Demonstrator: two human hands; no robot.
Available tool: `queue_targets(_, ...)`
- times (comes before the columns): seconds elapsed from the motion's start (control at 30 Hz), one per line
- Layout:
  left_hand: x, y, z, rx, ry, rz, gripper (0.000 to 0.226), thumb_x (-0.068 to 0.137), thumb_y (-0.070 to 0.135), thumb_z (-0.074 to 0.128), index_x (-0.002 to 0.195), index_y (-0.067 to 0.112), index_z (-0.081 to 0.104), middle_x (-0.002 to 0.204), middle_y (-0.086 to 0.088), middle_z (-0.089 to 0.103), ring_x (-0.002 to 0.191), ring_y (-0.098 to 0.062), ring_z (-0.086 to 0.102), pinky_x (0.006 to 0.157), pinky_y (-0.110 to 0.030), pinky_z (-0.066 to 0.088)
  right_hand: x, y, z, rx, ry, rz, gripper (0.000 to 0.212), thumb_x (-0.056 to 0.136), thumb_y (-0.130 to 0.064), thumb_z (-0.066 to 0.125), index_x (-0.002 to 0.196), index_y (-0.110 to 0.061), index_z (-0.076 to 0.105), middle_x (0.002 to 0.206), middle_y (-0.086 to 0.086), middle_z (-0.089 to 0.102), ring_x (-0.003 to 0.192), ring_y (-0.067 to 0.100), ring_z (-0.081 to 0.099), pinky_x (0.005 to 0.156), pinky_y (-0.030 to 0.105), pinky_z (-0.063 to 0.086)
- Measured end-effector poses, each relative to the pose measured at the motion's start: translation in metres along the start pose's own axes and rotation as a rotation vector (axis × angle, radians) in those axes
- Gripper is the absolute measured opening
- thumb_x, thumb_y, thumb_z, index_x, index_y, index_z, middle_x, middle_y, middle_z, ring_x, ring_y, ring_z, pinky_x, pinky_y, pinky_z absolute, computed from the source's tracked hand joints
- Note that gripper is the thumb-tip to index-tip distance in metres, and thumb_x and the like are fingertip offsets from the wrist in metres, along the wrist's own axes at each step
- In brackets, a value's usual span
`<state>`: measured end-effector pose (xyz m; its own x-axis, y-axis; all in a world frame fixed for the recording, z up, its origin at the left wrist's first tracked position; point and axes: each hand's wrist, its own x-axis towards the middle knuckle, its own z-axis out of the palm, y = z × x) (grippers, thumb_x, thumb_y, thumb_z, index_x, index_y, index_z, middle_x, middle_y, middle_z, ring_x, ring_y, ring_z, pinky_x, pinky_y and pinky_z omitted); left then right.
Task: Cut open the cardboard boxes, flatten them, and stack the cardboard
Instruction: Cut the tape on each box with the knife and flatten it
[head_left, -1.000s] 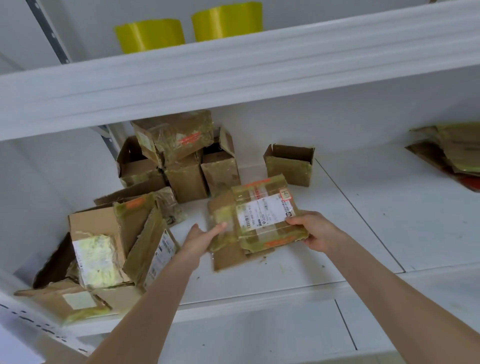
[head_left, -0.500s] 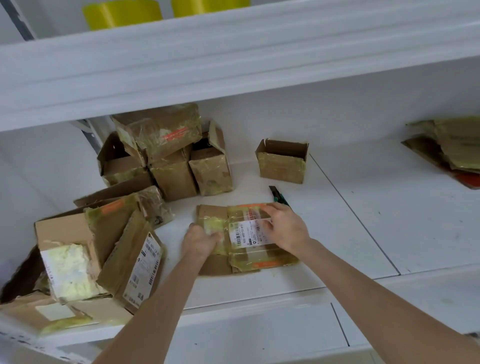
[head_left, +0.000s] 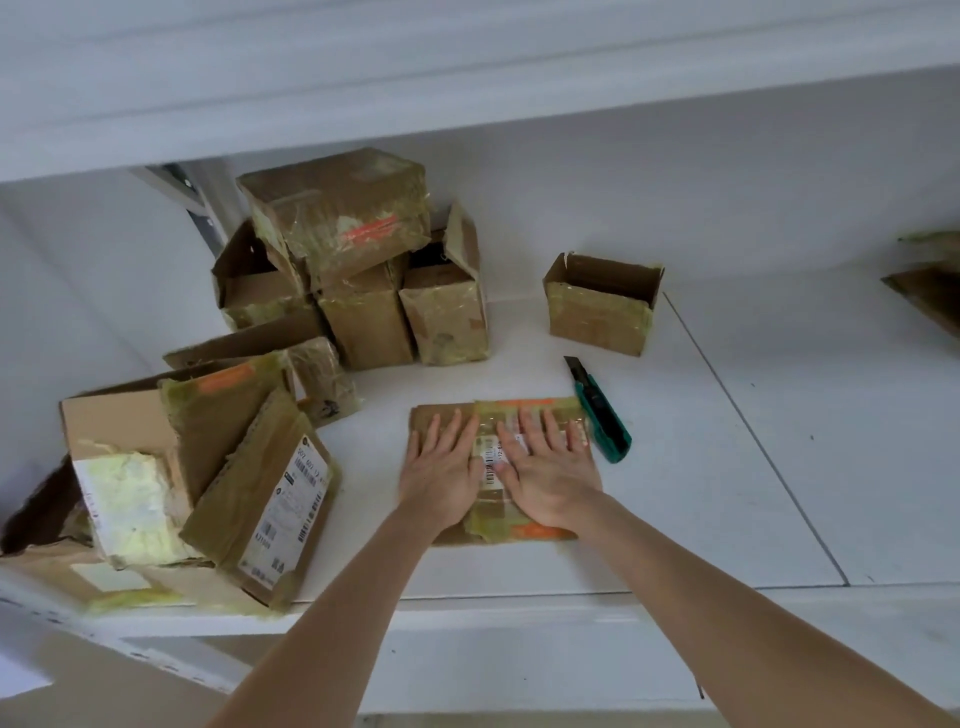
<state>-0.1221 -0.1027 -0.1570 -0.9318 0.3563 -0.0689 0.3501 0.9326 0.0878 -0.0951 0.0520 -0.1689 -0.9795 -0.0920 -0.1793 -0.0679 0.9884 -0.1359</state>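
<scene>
A flattened cardboard box (head_left: 540, 410) with tape and a white label lies on the white shelf (head_left: 701, 467). My left hand (head_left: 441, 473) and my right hand (head_left: 545, 473) press flat on it side by side, fingers straight. A green utility knife (head_left: 602, 415) lies on the shelf just right of the flattened box, touched by neither hand.
A heap of taped boxes (head_left: 353, 270) stands at the back left. A small open box (head_left: 602, 306) sits behind the knife. Larger torn boxes (head_left: 208, 478) lean at the left front edge. More flattened cardboard (head_left: 930, 291) shows at the far right. A shelf board hangs overhead.
The box was held up in both hands, then laid down. Both hands now lie flat on it, pressing it. The knife has come into view beside it.
</scene>
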Motion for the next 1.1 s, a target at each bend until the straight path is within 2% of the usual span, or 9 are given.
queue_targets(0.1, 0.002, 0.000, 0.009, 0.054, -0.024, -0.018, 0.057, 0.100, 0.048, 0.011, 0.152, 0.030, -0.008, 0.161, 0.002, -0.011, 0.148, -0.020, -0.010, 0.120, -0.042, -0.004, -0.002, -0.001, -0.001, 0.021, 0.026, 0.045, 0.062, 0.099, -0.052, 0.006, 0.152, -0.026, -0.012, 0.160, 0.006, -0.019, 0.146, 0.027, -0.019, 0.118, 0.047, -0.012)
queue_targets(0.33, 0.005, -0.002, 0.018, 0.095, -0.015, -0.036, 0.060, 0.095, 0.055, 0.005, 0.149, 0.036, -0.013, 0.160, 0.002, -0.013, 0.148, -0.020, -0.010, 0.117, -0.051, -0.006, 0.000, -0.002, 0.005, -0.024, 0.059, 0.095, 0.068, 0.094, -0.061, 0.003, 0.152, -0.030, -0.011, 0.160, 0.006, -0.017, 0.146, 0.031, -0.018, 0.114, 0.051, -0.015)
queue_targets(0.6, -0.004, -0.004, 0.014, 0.136, -0.025, 0.039, 0.067, 0.092, 0.058, -0.001, 0.151, 0.029, -0.011, 0.160, -0.006, -0.015, 0.147, -0.024, -0.014, 0.118, -0.049, -0.005, 0.001, -0.003, 0.004, -0.058, 0.046, 0.117, 0.068, 0.093, -0.063, 0.002, 0.151, -0.032, -0.013, 0.160, 0.004, -0.017, 0.146, 0.030, -0.018, 0.116, 0.055, -0.011)
queue_targets(0.9, -0.001, -0.006, 0.016, 0.135, 0.004, 0.036, 0.066, 0.094, 0.060, 0.005, 0.152, 0.031, -0.006, 0.161, -0.003, -0.008, 0.148, -0.023, -0.008, 0.119, -0.049, -0.003, 0.002, -0.003, 0.005, -0.053, 0.080, 0.122, 0.068, 0.093, -0.063, 0.003, 0.152, -0.033, -0.008, 0.162, 0.004, -0.011, 0.147, 0.030, -0.014, 0.116, 0.054, -0.011)
queue_targets(0.97, -0.004, -0.006, 0.016, 0.120, 0.016, 0.035, 0.065, 0.093, 0.060, 0.005, 0.152, 0.033, -0.004, 0.162, -0.001, -0.005, 0.148, -0.022, -0.006, 0.118, -0.051, -0.001, -0.004, -0.005, 0.001, -0.039, 0.096, 0.104, 0.065, 0.095, -0.059, 0.007, 0.153, -0.031, -0.005, 0.162, 0.005, -0.007, 0.148, 0.029, -0.011, 0.117, 0.053, -0.008)
queue_targets(1.03, -0.007, -0.006, 0.015, 0.084, 0.045, 0.014, 0.063, 0.093, 0.060, 0.008, 0.151, 0.038, -0.001, 0.162, 0.002, -0.001, 0.148, -0.020, -0.003, 0.117, -0.055, 0.003, -0.014, -0.007, -0.003, 0.026, 0.165, 0.101, 0.058, 0.100, -0.051, 0.015, 0.154, -0.030, 0.008, 0.162, 0.007, 0.001, 0.149, 0.029, -0.005, 0.119, 0.049, -0.002)
queue_targets(1.1, -0.010, -0.006, 0.015, 0.051, 0.107, -0.028, 0.059, 0.094, 0.060, 0.015, 0.150, 0.042, 0.008, 0.161, 0.001, 0.007, 0.148, -0.021, 0.005, 0.115, -0.055, 0.008, -0.031, -0.007, -0.004, 0.143, 0.270, 0.186, 0.053, 0.100, -0.045, 0.028, 0.150, -0.027, 0.024, 0.160, 0.010, 0.012, 0.148, 0.030, 0.006, 0.118, 0.045, 0.012)
